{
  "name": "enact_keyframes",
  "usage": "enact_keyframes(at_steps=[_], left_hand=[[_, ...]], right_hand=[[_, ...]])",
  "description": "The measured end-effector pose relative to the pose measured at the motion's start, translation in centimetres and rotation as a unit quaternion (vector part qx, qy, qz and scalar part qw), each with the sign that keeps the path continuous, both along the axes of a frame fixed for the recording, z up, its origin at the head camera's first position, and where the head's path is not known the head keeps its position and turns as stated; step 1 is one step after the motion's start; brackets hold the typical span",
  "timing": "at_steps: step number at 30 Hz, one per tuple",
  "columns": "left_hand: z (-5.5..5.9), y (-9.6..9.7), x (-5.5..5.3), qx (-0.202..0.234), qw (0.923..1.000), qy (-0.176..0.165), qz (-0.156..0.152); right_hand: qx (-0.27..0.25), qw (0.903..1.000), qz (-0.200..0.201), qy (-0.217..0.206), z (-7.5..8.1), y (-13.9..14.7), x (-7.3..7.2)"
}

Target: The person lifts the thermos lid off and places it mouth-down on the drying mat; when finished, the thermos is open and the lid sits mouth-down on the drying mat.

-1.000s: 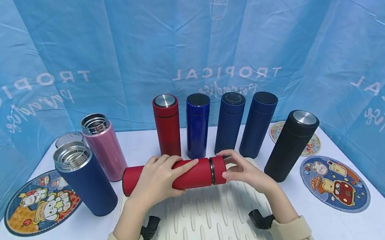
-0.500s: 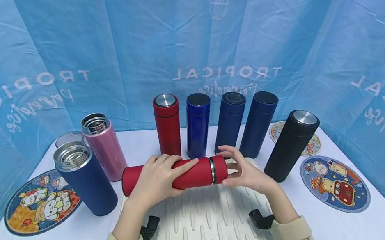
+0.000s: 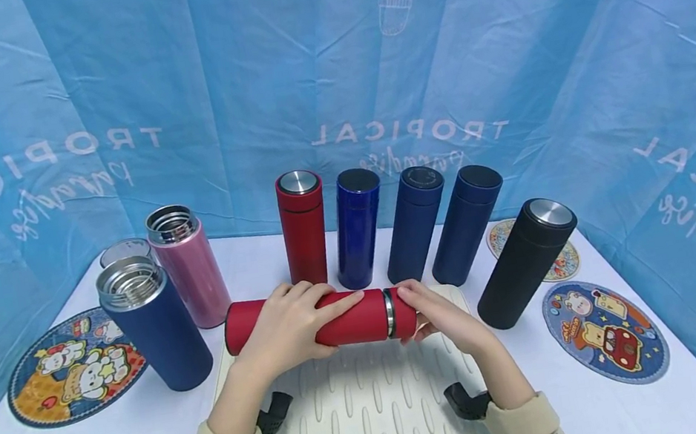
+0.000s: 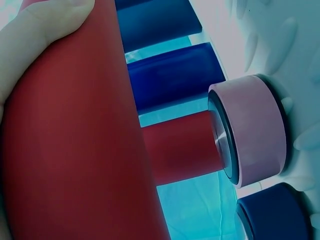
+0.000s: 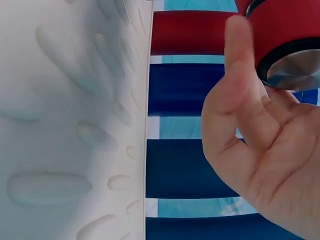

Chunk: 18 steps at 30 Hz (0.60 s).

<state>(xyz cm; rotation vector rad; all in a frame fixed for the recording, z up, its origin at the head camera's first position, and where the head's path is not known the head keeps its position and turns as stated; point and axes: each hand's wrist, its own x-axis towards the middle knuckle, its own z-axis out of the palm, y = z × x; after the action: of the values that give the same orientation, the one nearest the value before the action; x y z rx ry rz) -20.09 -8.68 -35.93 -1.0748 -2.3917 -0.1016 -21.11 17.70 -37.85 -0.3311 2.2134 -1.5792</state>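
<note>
A red thermos [image 3: 357,321] lies sideways above a cream ribbed mat [image 3: 351,419], its lid end to the right. My left hand [image 3: 286,327] grips its body from above, thumb along the near side. At the other end my right hand [image 3: 447,318] holds the red lid [image 5: 290,25] between thumb and fingers. A bright steel band [image 3: 390,313] shows between lid and body. In the left wrist view, a pink lid [image 4: 262,130] and a navy lid [image 4: 277,215] sit on the mat; the thermos hides them in the head view.
An uncapped navy thermos [image 3: 160,342] and an uncapped pink one [image 3: 195,277] stand left. Behind are a capped red thermos [image 3: 305,238], several blue ones [image 3: 359,238] and, right, a black one [image 3: 524,266]. Round cartoon coasters [image 3: 605,332] lie on the white cloth.
My right hand has turned over, its fingers coming forward across the lid from a looser hold behind it. The band by the lid has gone from dark to bright steel; the thermos shifted slightly right.
</note>
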Motion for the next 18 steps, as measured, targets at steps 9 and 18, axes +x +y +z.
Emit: enact_keyframes(at_steps=[9,18], left_hand=[[0.21,-0.45,-0.1,0.007,0.9999,-0.012,0.01],[0.35,-0.57,-0.02,0.016,0.9994,-0.027,0.014]], right_hand=[[-0.042,0.9978,0.037,0.035,-0.17,0.74,-0.17],[-0.046,0.9953,0.035,0.078,0.28,1.01,0.14]])
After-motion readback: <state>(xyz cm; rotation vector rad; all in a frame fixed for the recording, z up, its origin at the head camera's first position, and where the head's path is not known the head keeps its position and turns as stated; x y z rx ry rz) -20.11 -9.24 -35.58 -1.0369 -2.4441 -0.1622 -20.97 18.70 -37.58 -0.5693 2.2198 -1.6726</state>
